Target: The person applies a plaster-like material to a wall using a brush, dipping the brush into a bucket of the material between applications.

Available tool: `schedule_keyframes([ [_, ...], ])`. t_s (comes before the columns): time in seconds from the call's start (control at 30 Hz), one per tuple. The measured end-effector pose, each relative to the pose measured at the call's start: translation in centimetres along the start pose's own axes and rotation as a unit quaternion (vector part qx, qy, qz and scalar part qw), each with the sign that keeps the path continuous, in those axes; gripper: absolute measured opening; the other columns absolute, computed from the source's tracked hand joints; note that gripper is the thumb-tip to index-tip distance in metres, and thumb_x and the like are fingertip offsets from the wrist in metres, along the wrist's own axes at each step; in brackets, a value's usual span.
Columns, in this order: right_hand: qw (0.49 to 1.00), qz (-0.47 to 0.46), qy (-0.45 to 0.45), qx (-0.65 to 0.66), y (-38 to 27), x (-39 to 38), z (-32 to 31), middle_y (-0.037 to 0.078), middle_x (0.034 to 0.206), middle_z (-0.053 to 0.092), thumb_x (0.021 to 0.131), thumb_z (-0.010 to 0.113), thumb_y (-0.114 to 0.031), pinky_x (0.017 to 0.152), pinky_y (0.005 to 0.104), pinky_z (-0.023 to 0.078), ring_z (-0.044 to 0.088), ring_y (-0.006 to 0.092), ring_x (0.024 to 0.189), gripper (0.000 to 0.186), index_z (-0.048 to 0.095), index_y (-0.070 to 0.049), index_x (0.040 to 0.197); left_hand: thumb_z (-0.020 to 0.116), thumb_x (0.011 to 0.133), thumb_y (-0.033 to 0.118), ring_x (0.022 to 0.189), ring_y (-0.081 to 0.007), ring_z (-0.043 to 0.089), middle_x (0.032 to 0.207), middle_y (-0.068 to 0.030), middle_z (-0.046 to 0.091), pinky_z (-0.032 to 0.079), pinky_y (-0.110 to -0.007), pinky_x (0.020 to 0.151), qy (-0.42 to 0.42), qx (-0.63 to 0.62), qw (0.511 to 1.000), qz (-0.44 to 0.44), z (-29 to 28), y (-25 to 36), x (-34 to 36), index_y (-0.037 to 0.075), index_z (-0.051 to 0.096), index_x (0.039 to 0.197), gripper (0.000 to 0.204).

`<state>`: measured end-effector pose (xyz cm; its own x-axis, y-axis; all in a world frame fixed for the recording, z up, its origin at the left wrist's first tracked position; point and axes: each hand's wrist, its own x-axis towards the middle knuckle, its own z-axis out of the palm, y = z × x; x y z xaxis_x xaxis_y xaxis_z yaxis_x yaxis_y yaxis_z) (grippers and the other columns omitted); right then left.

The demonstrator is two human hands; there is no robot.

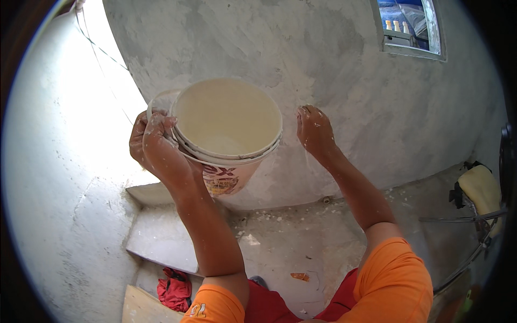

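Note:
My left hand point(159, 145) is closed on a white plastic bucket point(237, 172) at its left rim and handle, lifting it in front of the grey plastered wall point(318, 64). The bucket has colored printing on its side and a pale interior; whether it holds liquid is unclear. My right hand point(315, 129), flecked with white, is raised to the right of the bucket, apart from it and near the wall, with its fingers closed; what they hold, if anything, is hidden.
A concrete step point(161, 231) lies at the lower left, with red cloth point(173, 290) and a pale board point(148, 306) below it. Bright light enters at the left. A small window point(406, 27) is at upper right. A cream padded seat point(479, 191) with metal tubes stands at the right.

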<state>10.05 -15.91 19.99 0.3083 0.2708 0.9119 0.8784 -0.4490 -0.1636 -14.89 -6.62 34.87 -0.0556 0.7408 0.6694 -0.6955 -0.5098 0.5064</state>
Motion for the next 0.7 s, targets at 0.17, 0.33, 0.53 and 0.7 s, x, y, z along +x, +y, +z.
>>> schedule_keyframes([
  [0.17,0.964,-0.037,0.207,0.16,2.6,2.1,0.1,0.021,0.101,0.07,0.092,0.061,-0.005,0.083,0.0416,0.056,0.068,0.0375,0.094,0.015,0.069,0.006,0.099,0.05,0.075,0.003,0.059,-0.0135,0.048,0.066,-0.0032,0.048,0.045,-0.027,0.057,-0.02,-0.031,0.999,0.003,0.0,-0.6,0.2,0.0,0.054,0.075,0.006],
  [0.33,0.989,-0.08,0.089,0.089,3.5,0.5,0.4,0.02,0.101,0.07,0.093,0.06,-0.004,0.081,0.0434,0.056,0.068,0.0382,0.092,0.013,0.067,0.005,0.098,0.052,0.07,-0.006,0.06,-0.0134,0.049,0.065,-0.0042,0.053,0.046,-0.027,0.065,-0.016,-0.08,0.996,-0.019,0.2,-1.3,0.2,0.0,0.054,0.066,0.008],
  [0.53,0.994,-0.041,0.035,0.098,0.6,1.5,-0.9,0.017,0.102,0.067,0.092,0.06,-0.003,0.082,0.0416,0.055,0.066,0.0351,0.094,0.013,0.067,0.002,0.101,0.051,0.074,-0.003,0.056,-0.008,0.042,0.065,0.0005,0.045,0.039,-0.022,0.054,0.017,-0.054,0.998,-0.028,0.7,-0.6,-0.2,0.001,0.055,0.072,0.006],
  [0.7,0.994,-0.083,-0.066,0.024,1.7,0.6,0.2,0.017,0.102,0.066,0.09,0.061,-0.002,0.084,0.0418,0.055,0.066,0.034,0.097,0.018,0.067,0.002,0.106,0.052,0.071,-0.005,0.058,-0.0085,0.038,0.067,0.001,0.043,0.035,-0.024,0.055,-0.004,-0.029,0.999,-0.014,0.2,-0.7,0.0,0.004,0.049,0.067,0.01],
])
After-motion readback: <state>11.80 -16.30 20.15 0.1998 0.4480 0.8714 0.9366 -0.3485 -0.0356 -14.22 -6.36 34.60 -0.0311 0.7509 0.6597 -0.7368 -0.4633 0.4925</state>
